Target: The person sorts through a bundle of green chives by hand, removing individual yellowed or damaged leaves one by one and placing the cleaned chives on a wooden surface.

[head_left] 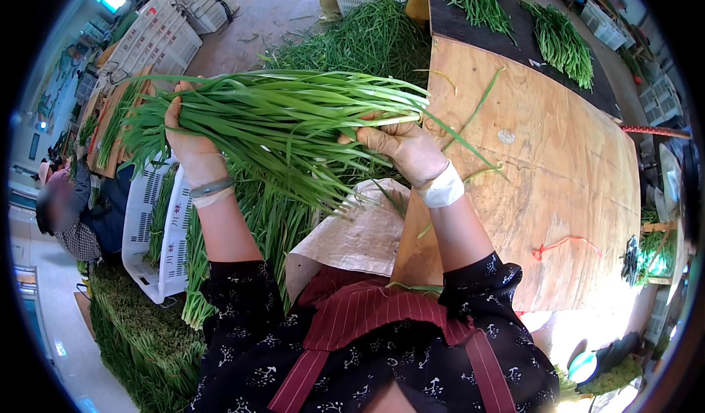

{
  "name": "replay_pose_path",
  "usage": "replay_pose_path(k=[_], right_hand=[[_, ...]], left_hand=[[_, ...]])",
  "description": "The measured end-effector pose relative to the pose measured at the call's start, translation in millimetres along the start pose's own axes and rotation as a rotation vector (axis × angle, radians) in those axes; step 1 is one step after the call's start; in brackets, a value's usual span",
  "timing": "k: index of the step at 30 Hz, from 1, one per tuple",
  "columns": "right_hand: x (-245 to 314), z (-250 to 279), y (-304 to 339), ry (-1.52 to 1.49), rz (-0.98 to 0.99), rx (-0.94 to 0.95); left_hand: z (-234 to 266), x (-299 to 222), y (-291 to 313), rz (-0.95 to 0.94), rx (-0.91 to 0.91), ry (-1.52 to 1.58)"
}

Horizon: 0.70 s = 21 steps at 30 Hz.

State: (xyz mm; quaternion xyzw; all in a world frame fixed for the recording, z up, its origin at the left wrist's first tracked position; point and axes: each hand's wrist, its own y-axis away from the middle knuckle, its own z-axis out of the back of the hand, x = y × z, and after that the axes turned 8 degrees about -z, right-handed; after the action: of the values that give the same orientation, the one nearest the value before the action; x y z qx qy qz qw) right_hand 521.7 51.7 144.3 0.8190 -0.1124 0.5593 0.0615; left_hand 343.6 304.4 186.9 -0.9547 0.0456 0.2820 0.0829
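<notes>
You've got a big bunch of greens point(275, 112) up off the desk point(558, 185), stretched crosswise b/w both hands, leafy tips L, pale stem ends R! Your L hand point(192, 148) is cupped round the leafy end, thumb up at the near side, w/ a bangle point(212, 187) on that wrist. Your R hand point(405, 147) pinches the stem end b/w thumb & fingers, white band point(443, 187) at the wrist; some fingers are hidden, can't tell how they sit.

Below the bunch, more loose greens point(272, 211), w/ a white sack point(352, 225) nearer you & a white crate point(173, 262) off L. Beyond the bunch, a big green heap point(367, 38)! Over R, stray blades point(482, 103) & a red string point(565, 245) lie on the desk; at its far end, 2 bundles point(562, 42) rest on a dark sheet point(604, 103). Far L, there's another person point(81, 240).
</notes>
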Motion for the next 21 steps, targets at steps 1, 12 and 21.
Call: replay_pose_path(k=[1,12,21], right_hand=[[1,-1,3,-0.028,-0.021,-0.021],[6,65,48,0.199,-0.063,-0.281],[-14,176,15,0.973,-0.151,-0.617]], left_hand=[[3,0,-5,0.006,0.017,-0.012],[34,-22,-33,-0.129,-0.099,-0.13],[12,-27,-17,-0.153,-0.185,-0.141]])
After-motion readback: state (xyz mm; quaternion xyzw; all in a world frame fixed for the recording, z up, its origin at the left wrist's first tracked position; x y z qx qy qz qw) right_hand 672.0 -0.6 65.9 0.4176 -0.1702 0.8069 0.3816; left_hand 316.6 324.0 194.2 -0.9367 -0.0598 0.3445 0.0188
